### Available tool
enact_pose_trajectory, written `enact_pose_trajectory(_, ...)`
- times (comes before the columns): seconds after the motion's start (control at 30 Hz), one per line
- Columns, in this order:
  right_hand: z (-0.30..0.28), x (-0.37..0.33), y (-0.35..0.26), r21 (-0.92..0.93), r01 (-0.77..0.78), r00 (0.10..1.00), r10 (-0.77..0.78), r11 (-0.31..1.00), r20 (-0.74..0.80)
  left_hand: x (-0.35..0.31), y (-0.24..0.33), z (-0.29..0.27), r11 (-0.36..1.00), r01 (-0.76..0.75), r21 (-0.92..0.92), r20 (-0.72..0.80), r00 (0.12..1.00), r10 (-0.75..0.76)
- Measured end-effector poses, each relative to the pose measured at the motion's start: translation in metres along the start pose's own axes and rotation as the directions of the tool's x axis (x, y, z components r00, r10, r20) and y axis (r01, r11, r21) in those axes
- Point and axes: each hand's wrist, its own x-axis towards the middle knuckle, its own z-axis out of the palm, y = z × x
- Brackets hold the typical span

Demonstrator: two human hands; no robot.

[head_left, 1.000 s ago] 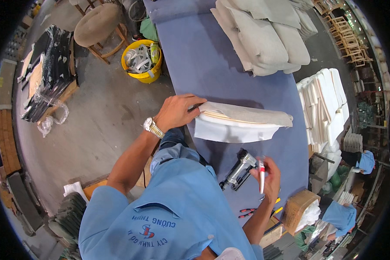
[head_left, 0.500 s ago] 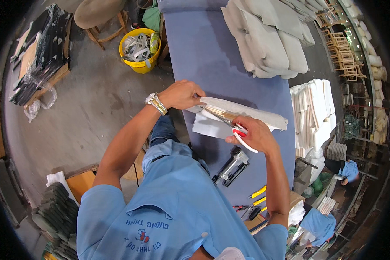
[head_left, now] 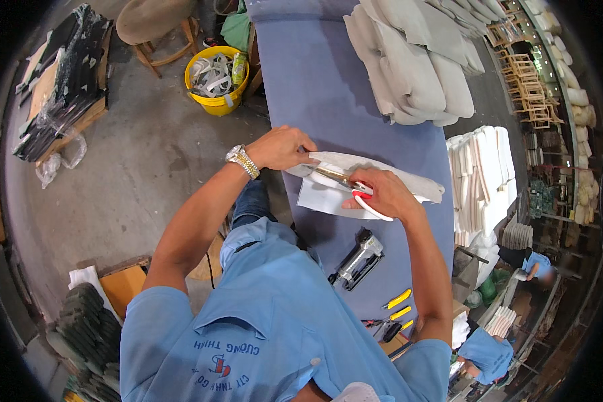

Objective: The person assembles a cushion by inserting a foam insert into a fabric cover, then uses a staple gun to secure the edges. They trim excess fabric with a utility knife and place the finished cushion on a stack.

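A light beige fabric piece with a white underside flap lies across the blue-covered table. My left hand, with a watch at the wrist, pinches the fabric's left end between thumb and fingers. In my right hand are scissors with red and white handles, the fingers wrapped round them. Their metal blades point left along the inside of the fabric, towards my left hand. How far apart the blades stand is hard to make out.
Nearer me on the table lie a staple gun and yellow-handled tools. Stacked beige covers sit at the far right; white padded pieces stand beyond the table's right edge. A yellow bucket is on the floor. Co-workers are at lower right.
My right hand has shifted slightly left with the scissors, and the blades reach further left along the fabric. My left hand keeps its hold in nearly the same spot.
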Motion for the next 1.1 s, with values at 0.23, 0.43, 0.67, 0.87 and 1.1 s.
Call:
enact_pose_trajectory(0.23, -0.010, 0.002, -0.010, 0.023, -0.064, 0.993, 0.061, 0.998, 0.096, 0.001, 0.001, -0.001, 1.000, -0.001, 0.003, 0.016, 1.000, 0.001)
enact_pose_trajectory(0.43, -0.012, -0.008, 0.000, 0.069, -0.088, 0.994, 0.083, 0.994, 0.067, 0.004, -0.003, -0.001, 0.997, 0.037, -0.066, -0.003, 0.999, -0.037)
enact_pose_trajectory(0.67, -0.015, -0.002, -0.004, -0.007, -0.071, 0.996, 0.071, 0.997, 0.056, 0.006, 0.005, -0.006, 0.989, 0.116, -0.091, 0.026, 0.993, -0.114)
enact_pose_trajectory(0.87, -0.010, 0.000, -0.004, -0.007, -0.033, 0.999, 0.033, 0.999, -0.005, 0.008, -0.002, -0.004, 0.989, 0.096, -0.111, -0.010, 0.995, -0.098)
enact_pose_trajectory(1.1, -0.014, 0.003, -0.001, 0.040, -0.039, 0.999, 0.039, 0.998, 0.003, 0.012, -0.011, -0.001, 0.985, 0.050, -0.163, -0.032, 0.998, -0.056)
